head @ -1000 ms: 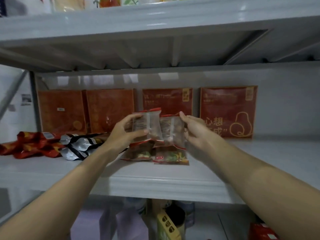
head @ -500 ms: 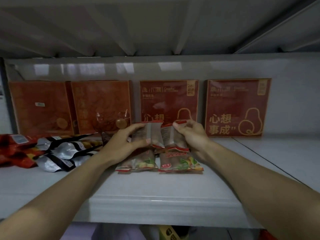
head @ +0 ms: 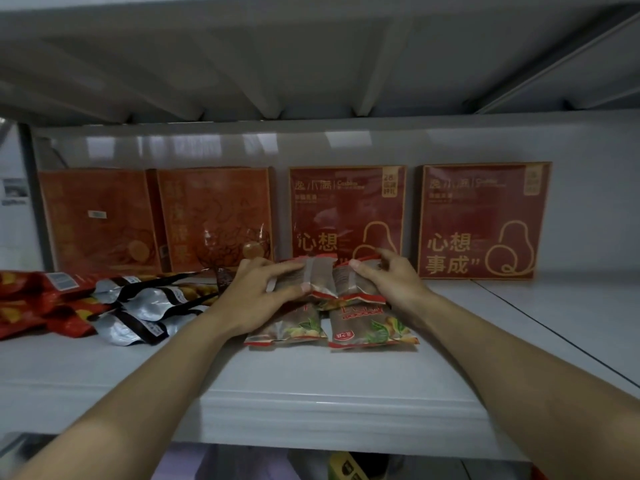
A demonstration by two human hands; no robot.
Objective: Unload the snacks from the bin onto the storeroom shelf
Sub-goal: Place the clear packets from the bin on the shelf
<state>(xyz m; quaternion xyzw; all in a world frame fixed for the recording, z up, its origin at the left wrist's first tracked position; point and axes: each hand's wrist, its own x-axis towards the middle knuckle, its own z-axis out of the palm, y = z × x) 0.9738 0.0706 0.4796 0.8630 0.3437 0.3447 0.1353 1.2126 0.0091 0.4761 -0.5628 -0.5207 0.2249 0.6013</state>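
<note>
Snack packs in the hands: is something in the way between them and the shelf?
Yes: two flat packs lie on the shelf just below the held packs, and boxes stand close behind.

Glossy plastic snack packets (head: 313, 282); smooth shelf (head: 311, 393)

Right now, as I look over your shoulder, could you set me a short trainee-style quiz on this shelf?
1. True or false: the left hand and the right hand each grip a snack packet.
2. How many red boxes stand along the back wall? A) two B) four C) six
3. Fill in: the silver pouches lie to the ____ of both hands.
Key: 1 true; 2 B; 3 left.
</note>
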